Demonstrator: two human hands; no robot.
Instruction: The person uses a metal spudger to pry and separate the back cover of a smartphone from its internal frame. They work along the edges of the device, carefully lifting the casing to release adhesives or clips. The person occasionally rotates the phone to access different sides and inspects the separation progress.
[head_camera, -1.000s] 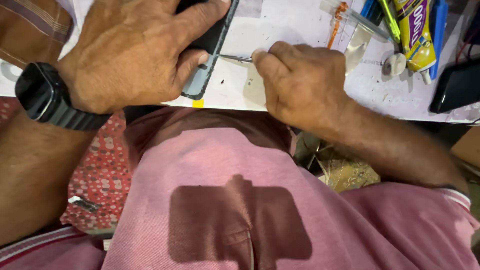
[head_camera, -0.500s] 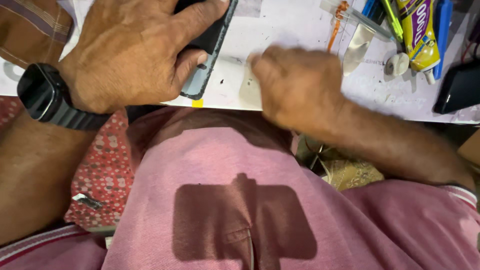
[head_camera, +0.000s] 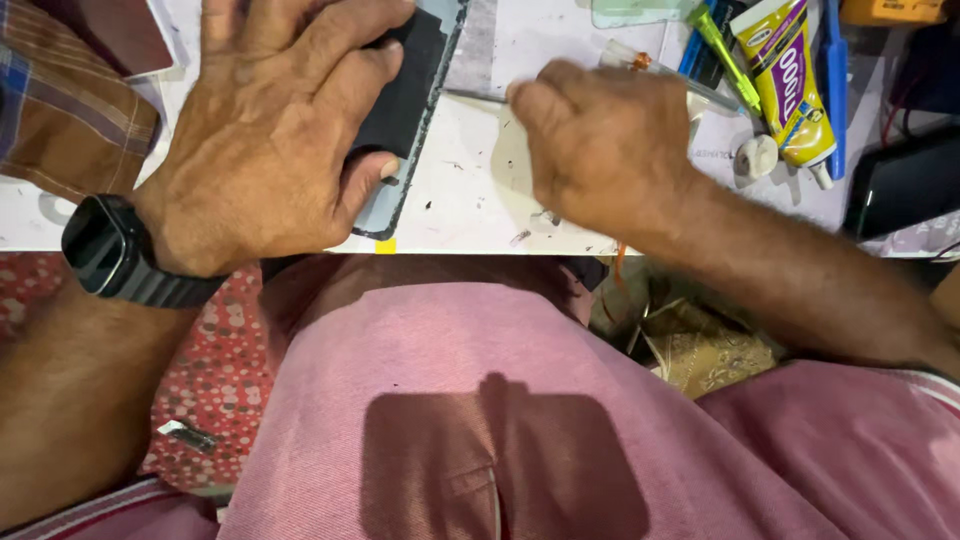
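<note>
My left hand (head_camera: 265, 140) presses down on a dark flat phone panel (head_camera: 405, 110) that lies on the white worktop (head_camera: 460, 205) near its front edge. A black smartwatch (head_camera: 110, 255) is on that wrist. My right hand (head_camera: 600, 150) is closed around a thin metal tool (head_camera: 475, 95) whose tip points left toward the panel's right edge. Most of the tool is hidden inside the fist, and the hand is slightly blurred.
A yellow glue tube (head_camera: 785, 75), a green tool (head_camera: 725, 45), a blue tool (head_camera: 832, 90) and a small white cap (head_camera: 755, 155) lie at the back right. A black device (head_camera: 905, 180) sits at the far right. A checked cloth (head_camera: 60, 110) is at the left.
My right hand has shifted a little away from the table's front edge with the tool, moving fast enough to blur. My left hand stays on the panel.
</note>
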